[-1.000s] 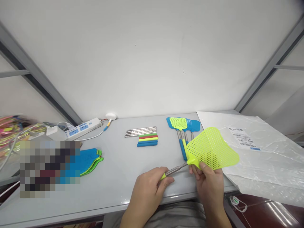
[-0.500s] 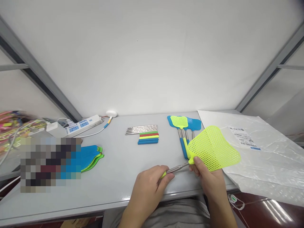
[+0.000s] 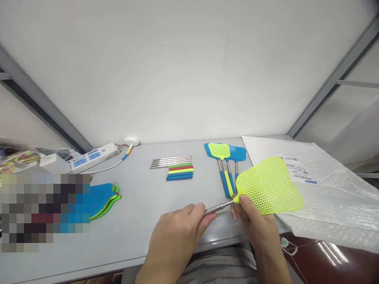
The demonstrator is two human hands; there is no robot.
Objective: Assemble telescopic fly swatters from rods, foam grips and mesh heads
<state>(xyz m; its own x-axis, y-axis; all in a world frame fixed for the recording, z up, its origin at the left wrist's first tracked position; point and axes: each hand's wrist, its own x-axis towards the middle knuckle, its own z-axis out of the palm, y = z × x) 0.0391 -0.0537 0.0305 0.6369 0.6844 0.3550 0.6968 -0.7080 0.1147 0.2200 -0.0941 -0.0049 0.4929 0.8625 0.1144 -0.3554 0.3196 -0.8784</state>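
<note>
A yellow fly swatter (image 3: 269,183), probably light, bendy-headed, best held near its stiffer neck (image 3: 237,197), hangs above the worktop (image 3: 142,205) at 4 o'clock, left hand (image 3: 179,228) wrapping its metal shaft (image 3: 219,208), right hand (image 3: 257,223) pinching the head there.

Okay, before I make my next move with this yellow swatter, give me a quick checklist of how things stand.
1. Left hand gripping the metal rod: ok.
2. Right hand holding the yellow swatter head, thumb near its neck: ok.
3. Rod fully seated in the neck: cannot tell; they meet, but the depth is hidden.
4. Swatter head clear of the white packaging: cannot tell; they overlap in this view.
5. Loose coloured grips side by side on the table: ok.
</note>
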